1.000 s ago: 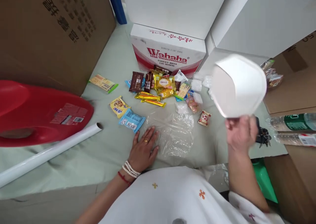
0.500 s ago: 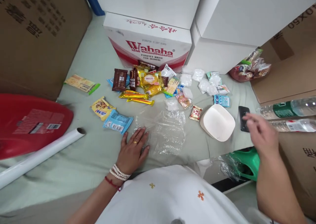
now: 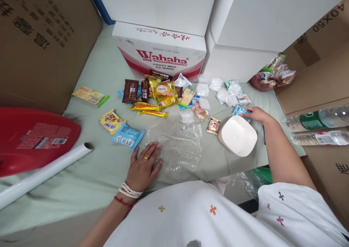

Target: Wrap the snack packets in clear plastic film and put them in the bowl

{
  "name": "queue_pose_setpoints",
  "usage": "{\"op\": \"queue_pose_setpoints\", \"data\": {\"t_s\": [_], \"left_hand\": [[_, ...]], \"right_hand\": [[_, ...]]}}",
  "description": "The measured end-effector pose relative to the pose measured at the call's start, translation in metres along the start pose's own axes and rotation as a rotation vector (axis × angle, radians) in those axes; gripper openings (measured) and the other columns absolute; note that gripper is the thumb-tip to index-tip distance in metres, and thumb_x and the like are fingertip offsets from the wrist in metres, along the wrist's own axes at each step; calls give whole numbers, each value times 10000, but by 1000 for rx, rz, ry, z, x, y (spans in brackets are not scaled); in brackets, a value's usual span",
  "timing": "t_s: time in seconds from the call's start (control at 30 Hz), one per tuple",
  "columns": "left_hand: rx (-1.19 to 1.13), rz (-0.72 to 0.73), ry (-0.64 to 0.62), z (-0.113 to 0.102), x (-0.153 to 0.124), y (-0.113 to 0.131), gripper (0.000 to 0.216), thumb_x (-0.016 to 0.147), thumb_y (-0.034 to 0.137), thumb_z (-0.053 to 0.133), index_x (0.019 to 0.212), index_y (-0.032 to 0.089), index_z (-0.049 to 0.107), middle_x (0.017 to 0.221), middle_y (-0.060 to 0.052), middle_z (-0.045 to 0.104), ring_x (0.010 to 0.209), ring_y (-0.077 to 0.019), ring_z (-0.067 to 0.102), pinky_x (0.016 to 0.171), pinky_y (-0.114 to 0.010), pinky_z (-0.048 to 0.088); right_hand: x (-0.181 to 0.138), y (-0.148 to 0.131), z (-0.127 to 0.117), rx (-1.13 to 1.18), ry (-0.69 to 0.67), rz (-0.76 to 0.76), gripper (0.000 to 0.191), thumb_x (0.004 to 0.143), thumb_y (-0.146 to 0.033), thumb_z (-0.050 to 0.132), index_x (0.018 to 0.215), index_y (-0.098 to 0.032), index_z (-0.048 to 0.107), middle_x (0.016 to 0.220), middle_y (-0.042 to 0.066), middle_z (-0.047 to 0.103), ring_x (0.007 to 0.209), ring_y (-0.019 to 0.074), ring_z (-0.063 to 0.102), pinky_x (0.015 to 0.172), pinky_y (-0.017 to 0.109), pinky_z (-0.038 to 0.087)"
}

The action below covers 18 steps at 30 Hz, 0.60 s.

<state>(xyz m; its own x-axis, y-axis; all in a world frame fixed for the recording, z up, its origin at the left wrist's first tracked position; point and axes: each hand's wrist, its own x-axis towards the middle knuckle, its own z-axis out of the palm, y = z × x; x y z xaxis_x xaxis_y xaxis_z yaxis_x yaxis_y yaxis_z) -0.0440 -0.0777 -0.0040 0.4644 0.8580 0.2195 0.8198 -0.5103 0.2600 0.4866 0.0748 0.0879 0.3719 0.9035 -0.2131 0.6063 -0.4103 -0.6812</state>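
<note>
My left hand [image 3: 143, 164] lies flat and open on the pale green cloth, fingertips on the edge of a clear plastic bag [image 3: 178, 145]. My right hand [image 3: 256, 114] reaches past a white square bowl [image 3: 237, 135] that sits upside down on the cloth, and its fingers touch a small blue packet [image 3: 238, 111]. Whether the fingers grip that packet is hidden. A heap of wrapped snacks [image 3: 160, 93] lies beyond the bag, with a blue packet [image 3: 128, 136] and a yellow cookie packet [image 3: 111, 120] nearer my left hand.
A Wahaha carton [image 3: 160, 52] and white boxes stand at the back, brown cartons [image 3: 40, 40] at left and right. A red plastic stool [image 3: 32, 138] and a white roll [image 3: 43, 173] lie left. Two water bottles [image 3: 319, 127] lie right.
The white bowl went from raised in my right hand to lying on the cloth. My right hand let it go and moved forward to the small blue packet. My left hand stayed put.
</note>
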Motion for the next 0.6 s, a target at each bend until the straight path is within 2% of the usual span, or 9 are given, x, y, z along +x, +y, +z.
{"op": "queue_pose_setpoints", "data": {"t_s": [0.1, 0.17, 0.23, 0.3, 0.37, 0.43, 0.47, 0.53, 0.6], "left_hand": [[3, 6, -1, -1, 1, 0, 467, 975, 304, 517, 1430, 208, 557, 1502, -148, 578, 1371, -323, 556, 1226, -560, 191], [-5, 11, -5, -2, 1, 0, 467, 974, 299, 518, 1429, 204, 557, 1503, -152, 577, 1371, -325, 556, 1221, -565, 197], [-20, 7, -7, -2, 1, 0, 472, 970, 298, 523, 1433, 209, 555, 1500, -151, 580, 1373, -326, 555, 1219, -569, 200], [-30, -2, -8, -1, 1, -1, 482, 965, 298, 527, 1440, 219, 548, 1499, -149, 581, 1373, -326, 555, 1219, -572, 200], [-31, -4, -9, -1, 1, -1, 487, 963, 296, 528, 1445, 221, 543, 1498, -151, 582, 1370, -327, 557, 1218, -575, 201], [-23, 0, -11, -1, 1, -1, 485, 965, 296, 525, 1443, 215, 541, 1498, -155, 581, 1368, -329, 558, 1217, -577, 202], [-20, 2, -11, -1, 1, -1, 482, 967, 296, 523, 1441, 212, 541, 1497, -157, 581, 1368, -330, 558, 1217, -578, 203], [-15, 5, -16, 0, 0, -2, 477, 970, 298, 522, 1438, 210, 543, 1498, -156, 581, 1372, -329, 554, 1219, -576, 203], [-12, 8, -21, 0, 0, -2, 476, 969, 299, 525, 1436, 206, 546, 1498, -155, 581, 1375, -330, 551, 1221, -576, 200]], "right_hand": [[-5, 17, -13, 17, 23, -7, 220, 716, -247, 859, 848, -175, 698, 771, -7, 655, 768, 159, 556, 802, 287, 474], [-21, 25, -30, 80, 140, -38, 253, 755, -348, 817, 902, -213, 661, 778, -17, 629, 722, 154, 525, 776, 302, 467], [-45, 27, -49, 154, 195, -57, 344, 783, -512, 758, 938, -245, 608, 815, -6, 629, 702, 161, 533, 739, 322, 483], [-70, 24, -58, 199, 89, -45, 454, 741, -618, 761, 954, -253, 596, 868, 19, 661, 726, 184, 586, 704, 333, 511], [-93, 19, -50, 156, -167, -23, 497, 731, -648, 766, 984, -243, 628, 916, 45, 696, 771, 215, 638, 697, 338, 538], [-110, 14, -25, -15, -436, -47, 451, 831, -635, 678, 1028, -230, 653, 978, 61, 718, 845, 238, 668, 753, 346, 556], [-116, 13, -10, -156, -516, -81, 412, 897, -603, 604, 1042, -222, 658, 1004, 72, 724, 888, 248, 675, 804, 359, 556], [-120, 11, 16, -501, -530, -168, 356, 970, -501, 508, 1045, -195, 674, 1046, 118, 728, 1003, 285, 668, 911, 401, 530], [-113, 9, 25, -791, -429, -231, 329, 954, -458, 545, 1037, -180, 699, 1120, 170, 718, 1147, 340, 618, 968, 442, 501]]}}
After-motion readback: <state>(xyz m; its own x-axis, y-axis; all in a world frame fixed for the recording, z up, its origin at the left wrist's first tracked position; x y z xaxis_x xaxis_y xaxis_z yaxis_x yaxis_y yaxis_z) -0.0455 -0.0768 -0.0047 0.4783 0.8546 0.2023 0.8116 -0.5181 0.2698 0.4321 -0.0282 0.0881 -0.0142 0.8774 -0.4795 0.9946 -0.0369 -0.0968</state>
